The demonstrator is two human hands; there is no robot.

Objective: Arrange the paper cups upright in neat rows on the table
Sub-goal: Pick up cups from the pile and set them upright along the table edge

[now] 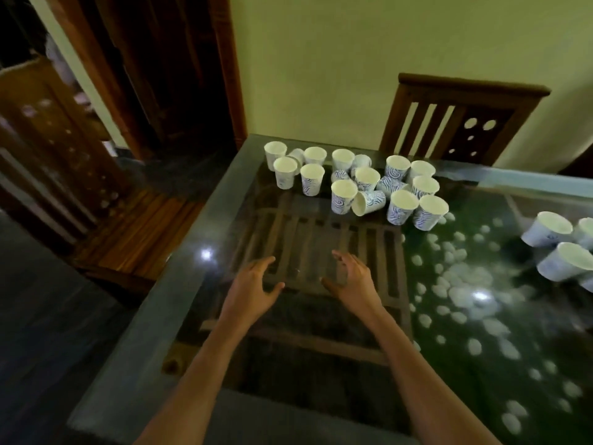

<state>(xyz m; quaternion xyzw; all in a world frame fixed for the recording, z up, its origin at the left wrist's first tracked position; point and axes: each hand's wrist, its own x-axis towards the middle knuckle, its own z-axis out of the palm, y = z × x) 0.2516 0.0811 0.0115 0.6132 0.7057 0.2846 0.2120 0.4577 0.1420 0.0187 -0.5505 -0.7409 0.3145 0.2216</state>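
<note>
**Head view: two bare hands, paper cups on glass table**

1. Left hand [253,284]: forearm enters from 6 o'clock. Palm faces inward, fingers spread and loosely curved, holding nothing. It is low over the glass, and contact with it cannot be told.
2. Right hand [353,277]: mirrored pose, palm facing the left hand, fingers parted and slack, holding nothing.
3. Paper cups [401,208]: white with a blue swirl print. The main cluster sits at 12 o'clock from the hands, well apart from them, near the table's far edge. Most stand upright, mouths up, in loose uneven bunches. A few lie on their sides among them.
4. Tipped cup [369,202]: at the front of the cluster, on its side, mouth toward 8 o'clock, touching upright neighbours.
5. Further cups [552,234]: at 3 o'clock, cut off by the frame edge.
6. Table [154,316]: glass top, with wooden slats and white pebbles [462,277] beneath it.
7. Chair [462,123]: wooden, at 1 o'clock behind the table.
</note>
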